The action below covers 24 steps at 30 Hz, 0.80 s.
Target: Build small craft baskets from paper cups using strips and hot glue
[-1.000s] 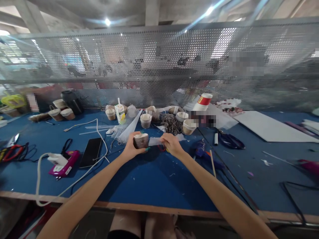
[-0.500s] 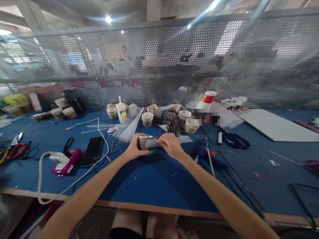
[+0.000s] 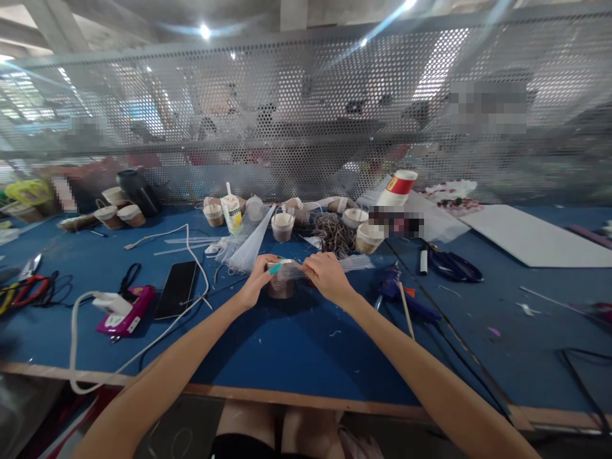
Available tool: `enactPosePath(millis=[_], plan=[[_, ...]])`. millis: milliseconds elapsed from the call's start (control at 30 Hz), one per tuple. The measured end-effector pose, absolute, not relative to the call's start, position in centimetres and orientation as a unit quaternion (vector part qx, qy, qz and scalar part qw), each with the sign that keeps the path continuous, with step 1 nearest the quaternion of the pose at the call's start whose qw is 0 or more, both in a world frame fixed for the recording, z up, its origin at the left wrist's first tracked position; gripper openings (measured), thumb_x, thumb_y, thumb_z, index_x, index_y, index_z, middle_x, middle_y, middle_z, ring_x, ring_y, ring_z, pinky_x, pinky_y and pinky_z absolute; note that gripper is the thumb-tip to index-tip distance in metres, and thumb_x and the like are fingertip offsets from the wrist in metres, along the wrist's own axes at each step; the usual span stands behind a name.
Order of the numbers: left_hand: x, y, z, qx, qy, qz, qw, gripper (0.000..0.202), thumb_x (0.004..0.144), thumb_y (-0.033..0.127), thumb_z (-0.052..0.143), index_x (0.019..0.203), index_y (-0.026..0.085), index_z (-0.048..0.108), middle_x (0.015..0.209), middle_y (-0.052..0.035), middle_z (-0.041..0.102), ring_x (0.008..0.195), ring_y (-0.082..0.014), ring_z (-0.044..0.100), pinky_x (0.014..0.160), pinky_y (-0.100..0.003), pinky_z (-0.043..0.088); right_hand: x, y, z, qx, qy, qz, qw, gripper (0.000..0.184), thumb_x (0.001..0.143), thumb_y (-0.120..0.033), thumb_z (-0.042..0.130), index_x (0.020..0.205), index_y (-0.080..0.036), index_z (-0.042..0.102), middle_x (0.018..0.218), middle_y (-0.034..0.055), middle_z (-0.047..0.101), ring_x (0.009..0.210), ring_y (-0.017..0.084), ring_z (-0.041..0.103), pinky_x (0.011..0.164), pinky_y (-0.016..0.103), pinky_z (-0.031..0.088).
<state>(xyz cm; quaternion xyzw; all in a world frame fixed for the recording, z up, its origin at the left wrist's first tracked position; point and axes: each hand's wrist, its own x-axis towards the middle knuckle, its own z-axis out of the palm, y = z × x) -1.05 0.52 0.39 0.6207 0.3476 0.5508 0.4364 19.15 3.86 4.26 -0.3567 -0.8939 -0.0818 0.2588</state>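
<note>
A small brown paper cup (image 3: 281,285) stands on the blue table (image 3: 287,344) between my hands. My left hand (image 3: 257,280) pinches the cup's rim from the left, fingers closed on it. My right hand (image 3: 326,276) is closed round a clear plastic sleeve (image 3: 356,262) that reaches across the cup's top and sticks out to the right. Both forearms come in from the near edge.
Several more small cups (image 3: 282,225), a juice carton (image 3: 232,214), a twine bundle (image 3: 333,234) and a red-and-white cup stack (image 3: 398,189) line the back, under a perforated metal screen (image 3: 306,121). A phone (image 3: 177,290) and pink tool (image 3: 125,311) lie left; a glue gun (image 3: 399,294) and scissors (image 3: 452,266) lie right.
The cup has gone from lying tilted in my left hand to standing upright on the table. My left hand shifted from its side to its rim, and the sleeve now lies over the top.
</note>
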Motion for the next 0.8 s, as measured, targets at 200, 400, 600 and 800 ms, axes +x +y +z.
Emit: enactPosePath(millis=[200, 400, 600, 800], plan=[[-1.07, 0.61, 0.07, 0.624, 0.339, 0.556, 0.433, 0.041, 0.075, 0.056, 0.048, 0.093, 0.02, 0.053, 0.11, -0.0073, 0.046, 0.112, -0.0257, 0.041, 0.097, -0.037, 0.033, 19.13, 3.67, 4.46, -0.358, -0.892, -0.102, 0.258, 0.054, 0.093, -0.044, 0.015, 0.067, -0.017, 0.054, 0.063, 0.0038, 0.057, 0.063, 0.015, 0.046, 0.066, 0.028, 0.026], [-1.16, 0.89, -0.16, 0.637, 0.332, 0.556, 0.419, 0.033, 0.077, 0.05, 0.049, 0.093, 0.021, 0.052, 0.108, -0.0065, 0.045, 0.111, -0.0247, 0.041, 0.099, -0.038, 0.03, 19.06, 3.51, 4.47, -0.365, -0.887, -0.105, 0.26, 0.051, 0.094, -0.042, 0.018, 0.066, -0.017, 0.053, 0.062, 0.0029, 0.057, 0.063, 0.015, 0.047, 0.067, 0.028, 0.026], [-1.11, 1.15, -0.39, 0.622, 0.351, 0.557, 0.424, 0.034, 0.075, 0.051, 0.05, 0.089, 0.02, 0.053, 0.104, -0.0064, 0.047, 0.107, -0.0239, 0.042, 0.096, -0.037, 0.032, 18.98, 3.46, 4.46, -0.369, -0.885, -0.108, 0.262, 0.05, 0.094, -0.039, 0.018, 0.066, -0.017, 0.053, 0.06, 0.0027, 0.055, 0.063, 0.015, 0.047, 0.067, 0.028, 0.026], [-1.15, 1.15, -0.44, 0.614, 0.354, 0.559, 0.43, 0.032, 0.075, 0.049, 0.05, 0.086, 0.02, 0.053, 0.104, -0.0057, 0.048, 0.107, -0.023, 0.042, 0.095, -0.035, 0.032, 18.8, 3.13, 4.39, -0.381, -0.876, -0.097, 0.278, 0.047, 0.094, -0.037, 0.02, 0.067, -0.018, 0.053, 0.062, 0.0039, 0.055, 0.064, 0.016, 0.046, 0.068, 0.029, 0.029]])
